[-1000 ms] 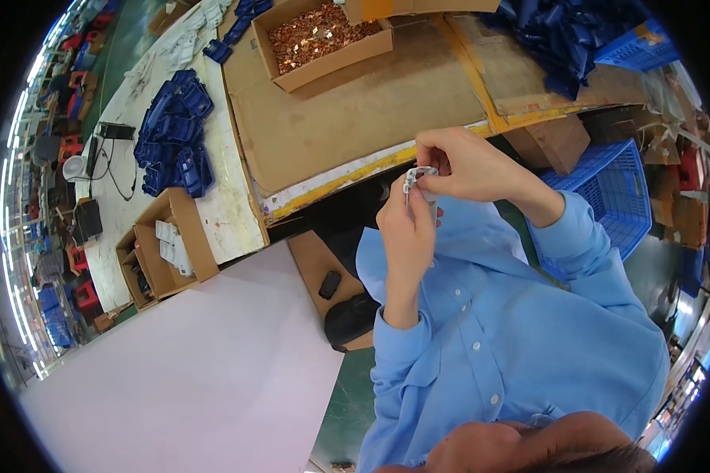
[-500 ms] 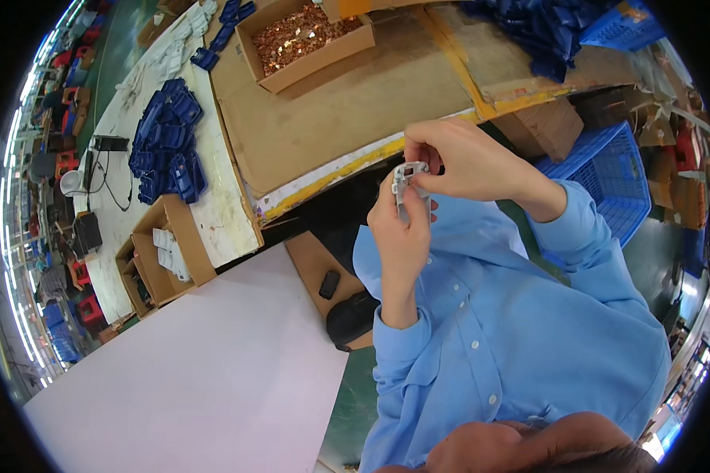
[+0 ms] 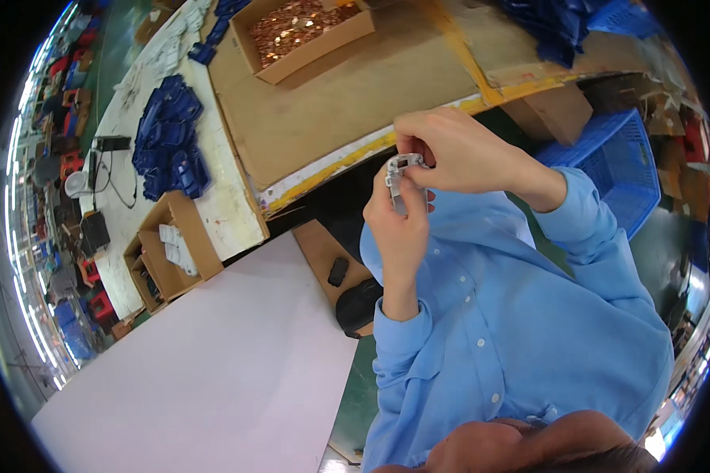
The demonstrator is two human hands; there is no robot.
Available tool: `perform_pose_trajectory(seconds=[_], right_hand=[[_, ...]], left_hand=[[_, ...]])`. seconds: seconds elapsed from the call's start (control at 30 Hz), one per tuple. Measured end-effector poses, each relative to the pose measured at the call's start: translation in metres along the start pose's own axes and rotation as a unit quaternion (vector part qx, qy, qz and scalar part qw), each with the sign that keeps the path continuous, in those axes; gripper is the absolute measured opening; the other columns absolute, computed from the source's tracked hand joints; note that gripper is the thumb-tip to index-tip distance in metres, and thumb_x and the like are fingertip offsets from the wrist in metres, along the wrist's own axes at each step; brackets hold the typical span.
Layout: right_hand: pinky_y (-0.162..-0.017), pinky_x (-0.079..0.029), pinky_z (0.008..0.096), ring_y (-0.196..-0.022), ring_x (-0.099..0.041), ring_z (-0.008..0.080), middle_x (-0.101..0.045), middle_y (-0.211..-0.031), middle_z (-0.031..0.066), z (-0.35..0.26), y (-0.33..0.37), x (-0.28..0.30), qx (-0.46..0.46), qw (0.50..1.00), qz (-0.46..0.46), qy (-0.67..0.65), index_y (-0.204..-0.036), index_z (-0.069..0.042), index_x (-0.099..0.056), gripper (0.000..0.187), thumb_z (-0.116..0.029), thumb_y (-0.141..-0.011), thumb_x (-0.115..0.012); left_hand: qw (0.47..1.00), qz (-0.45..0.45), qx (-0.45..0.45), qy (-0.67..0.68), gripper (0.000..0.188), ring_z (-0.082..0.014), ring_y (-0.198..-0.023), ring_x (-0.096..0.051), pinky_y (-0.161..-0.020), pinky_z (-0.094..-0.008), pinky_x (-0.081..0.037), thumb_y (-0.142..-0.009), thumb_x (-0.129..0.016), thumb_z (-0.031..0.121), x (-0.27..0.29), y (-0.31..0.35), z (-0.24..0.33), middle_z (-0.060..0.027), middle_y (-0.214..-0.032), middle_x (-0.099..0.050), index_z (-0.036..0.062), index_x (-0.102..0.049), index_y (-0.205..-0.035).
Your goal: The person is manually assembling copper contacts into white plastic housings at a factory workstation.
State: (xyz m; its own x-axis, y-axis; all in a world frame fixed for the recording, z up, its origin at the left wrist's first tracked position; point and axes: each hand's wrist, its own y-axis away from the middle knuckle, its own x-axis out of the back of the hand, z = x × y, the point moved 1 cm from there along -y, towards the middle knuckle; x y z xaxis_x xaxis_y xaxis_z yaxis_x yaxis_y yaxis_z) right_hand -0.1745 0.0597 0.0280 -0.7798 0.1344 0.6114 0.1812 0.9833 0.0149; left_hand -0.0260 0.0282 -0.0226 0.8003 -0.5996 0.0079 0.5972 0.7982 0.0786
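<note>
My left hand (image 3: 398, 236) is wrapped round a small white plastic housing (image 3: 397, 167) with an opening near its top end, and keeps it upright in front of my shirt. The thumb lies along the face of the housing. From the right, my right hand (image 3: 469, 154) reaches over to the housing's top end, its fingers curled and its thumb close to the opening. Whatever is pinched between those fingers is hidden. Both hands are just off the near edge of a brown-topped workbench (image 3: 331, 110).
On the bench stands a cardboard box (image 3: 323, 47) of small copper-coloured parts. Blue plastic housings (image 3: 170, 138) are heaped at left, near a divided carton (image 3: 189, 244) with white pieces. A white board (image 3: 213, 355) lies nearer; a blue crate (image 3: 619, 173) stands at right.
The whole view has shifted slightly. Both hands stay together at the white housing, and the right fingers have moved only a little at its top end.
</note>
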Motion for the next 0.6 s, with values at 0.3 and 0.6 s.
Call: perform_pose_trajectory(seconds=[0.3, 0.6], right_hand=[[-0.073, -0.051, 0.0334, -0.079, -0.063, 0.0229, -0.064, -0.087, 0.0117, 0.018, -0.090, 0.015, 0.021, 0.990, -0.055, -0.125, -0.098, 0.000, -0.061, 0.028, -0.018, -0.080, -0.071], [-0.083, -0.049, 0.0435, -0.100, -0.057, 0.0326, -0.057, -0.103, 0.0141, 0.073, -0.268, -0.029, 0.090, 0.969, 0.094, 0.212, -0.101, 0.000, -0.060, 0.024, -0.006, -0.079, -0.060]], left_hand=[[0.984, 0.048, -0.012, -0.169, 0.029, -0.0184, -0.076, -0.067, -0.069, -0.0315, -0.053, -0.090, -0.061, 0.015, 0.076, -0.062, 0.004, -0.0164, -0.088, -0.069, -0.0018, -0.057, -0.114], [0.969, 0.171, -0.009, -0.179, 0.015, -0.0064, -0.051, -0.052, -0.046, -0.0206, -0.039, -0.091, -0.064, 0.017, 0.215, -0.311, 0.024, -0.0023, -0.070, -0.061, 0.0021, -0.061, -0.093]])
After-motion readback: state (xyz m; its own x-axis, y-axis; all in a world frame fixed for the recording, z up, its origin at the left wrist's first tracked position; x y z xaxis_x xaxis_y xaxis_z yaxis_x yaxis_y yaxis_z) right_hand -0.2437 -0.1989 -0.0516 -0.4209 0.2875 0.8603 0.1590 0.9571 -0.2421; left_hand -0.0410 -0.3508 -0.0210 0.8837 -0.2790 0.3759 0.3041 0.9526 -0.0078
